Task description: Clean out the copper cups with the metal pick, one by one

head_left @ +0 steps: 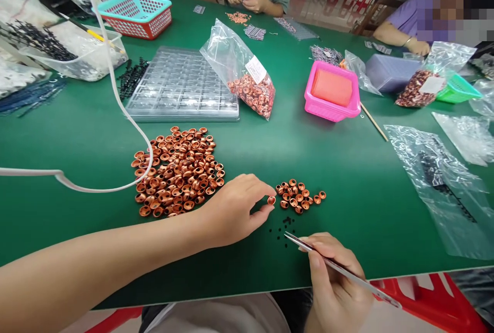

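Note:
My left hand [241, 209] pinches one small copper-coloured cup [271, 200] between thumb and forefinger, just above the green table. To its left spreads a large heap of the same copper cups [177, 173]; a smaller cluster of cups [297, 196] lies to its right. In my right hand [339, 281] is a pair of metal tweezers [347, 273], slanting up to the left. Their tips are close to several tiny black dots [285, 227] scattered below the smaller cluster. Whether the tips hold a dot is too small to tell.
A clear compartment tray [181, 86] and a bag of copper parts [252, 88] lie behind the heap. A pink basket [332, 111] stands further right. A white cable [111, 65] hangs across the left side. Two people sit across the table [247, 142].

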Demonstrator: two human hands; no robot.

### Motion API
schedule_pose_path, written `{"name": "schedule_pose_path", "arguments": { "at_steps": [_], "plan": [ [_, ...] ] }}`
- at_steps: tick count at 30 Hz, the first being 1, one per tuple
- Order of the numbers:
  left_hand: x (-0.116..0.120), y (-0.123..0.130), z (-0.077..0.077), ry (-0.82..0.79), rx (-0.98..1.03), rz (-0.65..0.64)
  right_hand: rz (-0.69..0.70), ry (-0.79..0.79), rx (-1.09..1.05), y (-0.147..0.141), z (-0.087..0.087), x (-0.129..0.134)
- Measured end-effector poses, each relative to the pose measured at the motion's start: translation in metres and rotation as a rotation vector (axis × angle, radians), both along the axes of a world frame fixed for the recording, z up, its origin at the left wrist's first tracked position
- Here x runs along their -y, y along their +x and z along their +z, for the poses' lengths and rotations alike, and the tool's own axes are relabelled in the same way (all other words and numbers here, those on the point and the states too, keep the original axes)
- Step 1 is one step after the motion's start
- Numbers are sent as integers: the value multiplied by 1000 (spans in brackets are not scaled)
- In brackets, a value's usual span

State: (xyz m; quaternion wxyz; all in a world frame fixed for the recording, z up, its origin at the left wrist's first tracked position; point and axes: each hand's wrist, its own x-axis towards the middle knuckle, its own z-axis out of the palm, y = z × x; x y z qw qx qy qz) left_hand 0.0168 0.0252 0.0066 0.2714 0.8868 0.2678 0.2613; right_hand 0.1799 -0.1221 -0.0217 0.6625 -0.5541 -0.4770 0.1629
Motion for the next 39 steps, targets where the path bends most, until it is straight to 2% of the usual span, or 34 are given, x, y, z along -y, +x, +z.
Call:
{"name": "schedule_pose_path", "arguments": {
  "at_steps": [5,8,11,15,21,27,39],
  "plan": [
    [19,-6,9,-146,8,-33,-2,-48,-62,1,8,1],
    [25,-7,7,-196,38,-46,-81,-19,-28,5,14,2],
    [26,-6,1,-235,72,-41,-124,-43,-12,10,14,1],
    [22,-3,-6,-311,105,-30,-62,-148,20,18,11,1],
    [18,-1,-3,-511,113,-37,-82,-278,153,31,13,10],
    [19,-1,-5,-517,126,-34,-20,-325,224,25,16,1],
    [19,0,-7,-525,155,-24,-75,-332,324,17,13,-4]
  ]
}}
